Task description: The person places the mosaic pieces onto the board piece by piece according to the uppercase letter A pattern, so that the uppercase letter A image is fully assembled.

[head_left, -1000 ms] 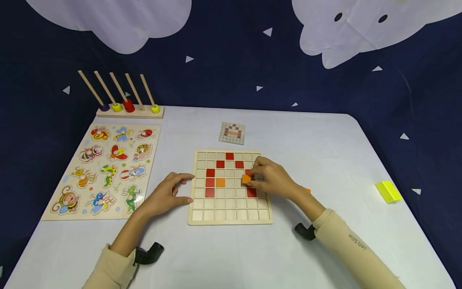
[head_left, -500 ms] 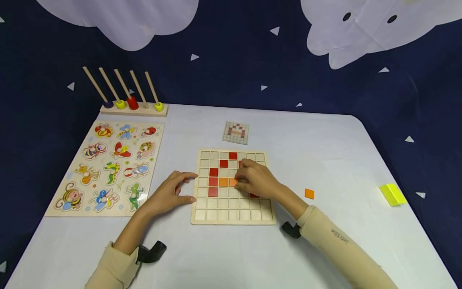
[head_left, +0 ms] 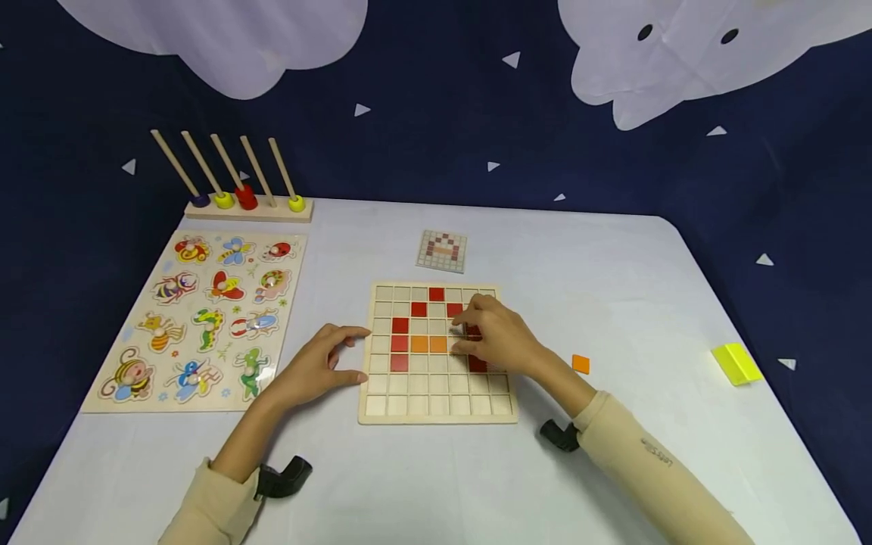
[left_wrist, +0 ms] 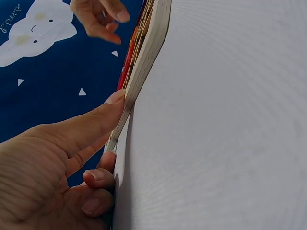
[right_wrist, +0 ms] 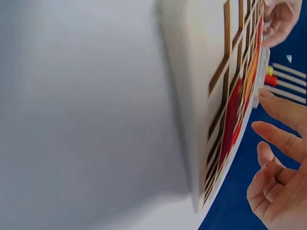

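A square wooden grid board (head_left: 436,405) lies mid-table in the head view. Several red tiles (head_left: 400,343) and two side-by-side orange tiles (head_left: 438,344) sit in its cells; some cells are covered by a hand. My left hand (head_left: 315,367) rests at the board's left edge, thumb and index finger spread and touching it. Over the right part of the board is my right hand (head_left: 500,337), thumb and index finger apart with nothing between them. The right wrist view also shows these right-hand fingers (right_wrist: 283,139) apart, clear of the board's surface. One orange tile (head_left: 580,364) lies loose right of the board.
A small pattern card (head_left: 441,251) lies behind the board. To the left are an insect peg puzzle (head_left: 194,322) and a wooden stacker (head_left: 248,213) with upright rods. A yellow block (head_left: 736,364) stands near the table's right edge.
My right hand has set an orange tile into the cell beside the other orange one, let go and drawn back slightly right. The left hand has stayed at the board's edge.
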{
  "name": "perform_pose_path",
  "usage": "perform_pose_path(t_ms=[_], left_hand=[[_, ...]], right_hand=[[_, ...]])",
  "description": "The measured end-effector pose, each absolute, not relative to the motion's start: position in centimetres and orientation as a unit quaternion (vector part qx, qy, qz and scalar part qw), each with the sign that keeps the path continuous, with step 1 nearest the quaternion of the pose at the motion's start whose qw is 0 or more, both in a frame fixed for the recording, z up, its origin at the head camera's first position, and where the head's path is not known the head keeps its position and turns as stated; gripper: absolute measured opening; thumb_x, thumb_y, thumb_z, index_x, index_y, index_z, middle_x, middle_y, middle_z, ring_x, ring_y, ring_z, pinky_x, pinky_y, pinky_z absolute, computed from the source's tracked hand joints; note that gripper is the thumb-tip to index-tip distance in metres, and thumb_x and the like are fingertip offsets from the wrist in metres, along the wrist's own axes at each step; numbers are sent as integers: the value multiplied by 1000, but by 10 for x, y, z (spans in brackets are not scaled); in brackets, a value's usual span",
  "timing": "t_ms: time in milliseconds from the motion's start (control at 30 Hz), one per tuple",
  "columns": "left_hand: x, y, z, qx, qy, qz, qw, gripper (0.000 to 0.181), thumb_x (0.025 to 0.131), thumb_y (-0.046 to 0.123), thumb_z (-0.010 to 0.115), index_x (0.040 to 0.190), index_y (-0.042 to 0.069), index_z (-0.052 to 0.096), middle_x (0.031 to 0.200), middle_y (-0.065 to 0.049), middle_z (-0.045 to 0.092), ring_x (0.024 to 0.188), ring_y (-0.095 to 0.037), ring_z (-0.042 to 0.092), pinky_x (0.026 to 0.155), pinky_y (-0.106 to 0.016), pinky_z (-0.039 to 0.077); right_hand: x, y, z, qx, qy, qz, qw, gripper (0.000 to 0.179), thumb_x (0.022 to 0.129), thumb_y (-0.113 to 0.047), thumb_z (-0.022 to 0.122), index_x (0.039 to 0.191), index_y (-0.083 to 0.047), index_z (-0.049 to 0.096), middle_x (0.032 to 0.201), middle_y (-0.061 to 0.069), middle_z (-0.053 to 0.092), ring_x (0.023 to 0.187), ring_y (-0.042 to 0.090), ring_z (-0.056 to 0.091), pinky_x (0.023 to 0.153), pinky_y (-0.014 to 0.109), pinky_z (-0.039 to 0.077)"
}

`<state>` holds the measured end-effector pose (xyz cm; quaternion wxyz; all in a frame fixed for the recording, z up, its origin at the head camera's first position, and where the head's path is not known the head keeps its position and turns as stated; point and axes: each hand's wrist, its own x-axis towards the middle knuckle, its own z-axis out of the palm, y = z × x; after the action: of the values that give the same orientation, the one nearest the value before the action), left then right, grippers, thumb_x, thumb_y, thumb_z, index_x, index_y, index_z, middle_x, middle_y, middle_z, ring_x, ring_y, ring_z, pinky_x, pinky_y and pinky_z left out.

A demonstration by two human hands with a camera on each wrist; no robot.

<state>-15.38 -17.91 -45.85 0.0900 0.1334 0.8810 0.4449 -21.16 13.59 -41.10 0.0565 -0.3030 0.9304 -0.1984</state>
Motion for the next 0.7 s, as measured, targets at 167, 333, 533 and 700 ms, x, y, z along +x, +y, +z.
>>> perform_pose_path(t_ms=[167,333,533,700], left_hand=[[-154,-181,-459,131,882,444,90,65,79,19,84,137,10,57,109,-10,51,75,-16,37,64,-25,34],[-153,-182,-458,129,882,444,92,65,79,20,84,137,10,56,110,-11,51,75,-16,37,64,-26,33],[-153,-181,-458,126,882,443,94,65,79,19,84,137,10,57,110,-11,51,76,-17,37,64,-26,33],[-154,-180,-459,128,881,444,96,65,79,19,84,137,11,57,110,-11,51,76,-16,37,64,-26,33]], right_hand=[[-208,171,-407,-264,940,-209,42,38,80,-27,84,111,-6,75,98,5,60,89,20,53,74,35,45],[-201,212,-408,-237,948,-211,25,37,79,-21,84,110,-3,75,97,7,60,92,24,57,77,40,48],[-190,258,-412,-208,955,-211,10,35,78,-18,85,108,-2,75,94,7,60,87,24,56,73,37,46],[-180,285,-419,-201,959,-201,4,33,77,-17,85,106,-4,76,88,2,58,78,18,51,67,30,42]])
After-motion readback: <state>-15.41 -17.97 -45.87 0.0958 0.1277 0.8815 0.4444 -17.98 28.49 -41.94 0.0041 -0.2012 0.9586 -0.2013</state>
